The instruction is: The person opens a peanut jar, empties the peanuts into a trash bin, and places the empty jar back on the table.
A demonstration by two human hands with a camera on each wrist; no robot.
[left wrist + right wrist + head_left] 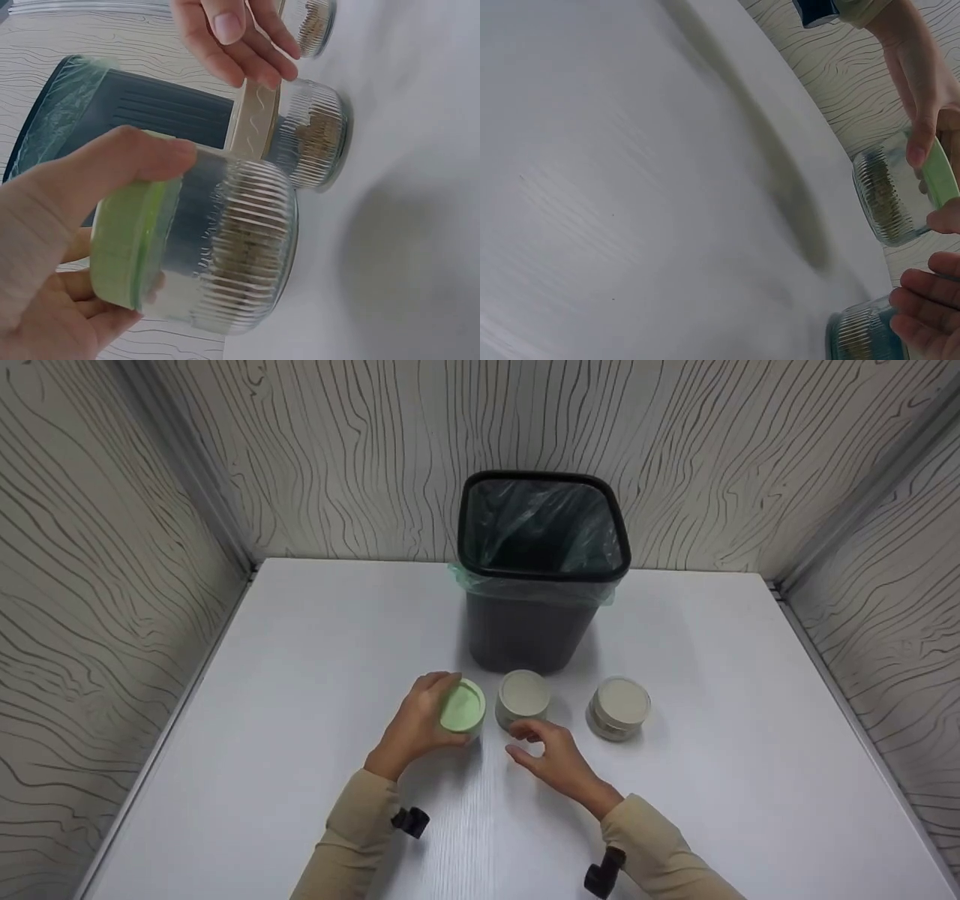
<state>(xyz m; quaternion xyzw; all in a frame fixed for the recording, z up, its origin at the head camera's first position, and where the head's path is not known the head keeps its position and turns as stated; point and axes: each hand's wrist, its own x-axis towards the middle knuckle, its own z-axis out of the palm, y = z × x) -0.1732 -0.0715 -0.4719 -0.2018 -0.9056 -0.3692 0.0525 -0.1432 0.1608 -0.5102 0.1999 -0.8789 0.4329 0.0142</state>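
Observation:
My left hand (415, 725) grips a ribbed glass jar (244, 247) by its light green lid (463, 706), thumb on one side and fingers on the other. Brown, crumbly contents show in the lower part of the glass. Just to the right stands a second ribbed jar (315, 135) with a beige lid (523, 694). My right hand (556, 757) is in front of that jar, thumb and fingers apart and loosely curved, with nothing held. Its fingertips overlap the jar's near edge in the head view.
A third beige-lidded jar (619, 707) stands farther right on the white table (300, 660). Behind the jars is a dark bin (525, 630) lined with a translucent green bag (547, 589). Wood-patterned panels (360, 457) enclose the table at the back and sides.

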